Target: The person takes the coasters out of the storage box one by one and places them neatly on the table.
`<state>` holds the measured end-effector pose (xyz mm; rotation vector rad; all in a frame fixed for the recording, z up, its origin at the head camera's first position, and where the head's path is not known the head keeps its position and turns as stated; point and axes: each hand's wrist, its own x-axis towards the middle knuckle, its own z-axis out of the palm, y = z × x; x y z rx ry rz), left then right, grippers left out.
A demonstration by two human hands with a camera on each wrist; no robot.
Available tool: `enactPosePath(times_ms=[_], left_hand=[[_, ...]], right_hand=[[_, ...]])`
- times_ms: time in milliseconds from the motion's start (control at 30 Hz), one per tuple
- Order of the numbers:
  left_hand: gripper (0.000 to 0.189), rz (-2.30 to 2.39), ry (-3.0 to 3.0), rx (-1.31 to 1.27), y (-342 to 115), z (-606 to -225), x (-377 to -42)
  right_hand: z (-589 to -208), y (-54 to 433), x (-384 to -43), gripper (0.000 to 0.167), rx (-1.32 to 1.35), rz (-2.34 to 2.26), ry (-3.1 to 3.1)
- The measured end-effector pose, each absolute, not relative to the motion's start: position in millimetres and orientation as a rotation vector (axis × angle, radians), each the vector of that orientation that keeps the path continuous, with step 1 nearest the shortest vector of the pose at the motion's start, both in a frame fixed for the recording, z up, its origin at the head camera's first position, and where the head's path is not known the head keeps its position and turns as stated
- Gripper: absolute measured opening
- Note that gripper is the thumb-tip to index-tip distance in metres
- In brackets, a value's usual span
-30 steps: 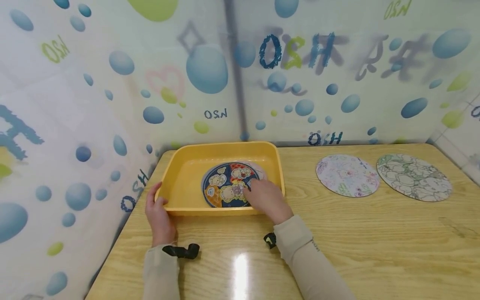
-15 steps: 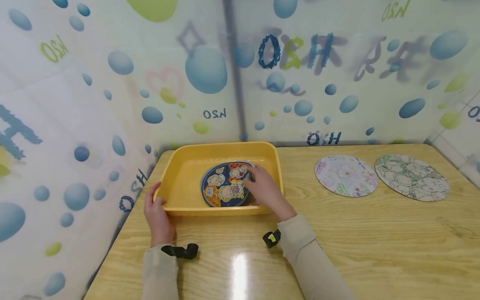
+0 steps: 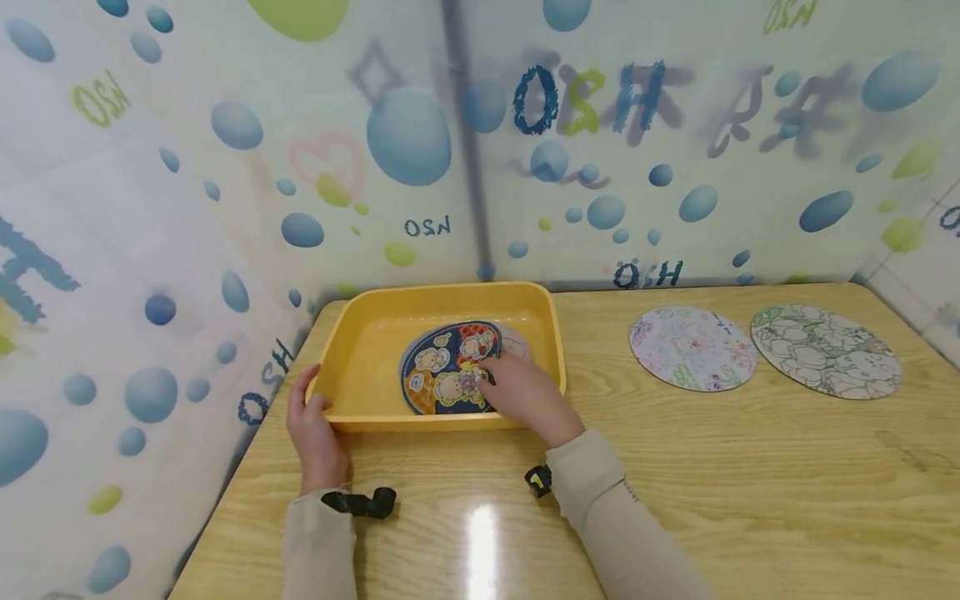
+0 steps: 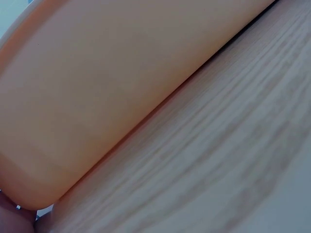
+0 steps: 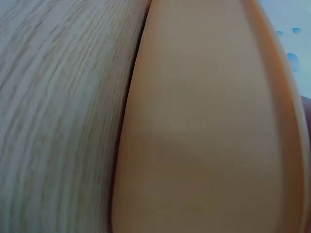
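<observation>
In the head view my left hand (image 3: 317, 437) grips the left front corner of a yellow tray (image 3: 375, 375). My right hand (image 3: 528, 396) reaches over the tray's front wall on the right. Its fingers pinch the right part of a round picture board (image 3: 431, 360), printed with cartoon bears on dark blue. Part of a paler round board (image 3: 516, 340) shows beyond the right edge of the blue one. The right fingertips are partly hidden. Both wrist views show mainly the tray's outer wall (image 4: 97, 87) and the wooden table.
Two more round boards, one with pale coloured drawings (image 3: 693, 348) and one with a line pattern (image 3: 825, 350), lie on the wooden table (image 3: 712, 492) to the right. A patterned cloth wall (image 3: 600, 200) stands behind the tray, and another side runs along the left.
My right hand opened its fingers and drew back to the right, then came back over the blue board. That board looks narrower, with more of the pale one showing. My left hand stays put.
</observation>
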<state>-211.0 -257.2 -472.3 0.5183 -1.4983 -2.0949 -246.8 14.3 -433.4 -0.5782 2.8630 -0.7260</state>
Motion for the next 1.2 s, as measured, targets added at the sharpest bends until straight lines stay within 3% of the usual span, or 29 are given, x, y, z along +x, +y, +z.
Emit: enactPosePath(times_ms=[567,767,933,1200], left_hand=[[0.048,-2.121,-1.48,0.509,-256.8,-470.3,-211.3],[0.048,-2.104,-1.499,0.513,-258.1,-471.0,-211.4],[0.048,-2.07,-1.535,0.547,-259.0,-472.9,-209.8],[0.048,-2.073,-1.529,0.549,-259.0,-474.7,-210.6]], right_hand=[[-431.0,13.5,-243.4,0.032,-0.603,-0.919,2.993],[-430.9,13.4,-244.9,0.045,-0.585,-1.004,3.057],[-431.2,14.1,-244.3,0.062,-0.39,-1.171,2.983],[-433.3,14.0,-246.3,0.058,-0.483,-1.073,3.023]])
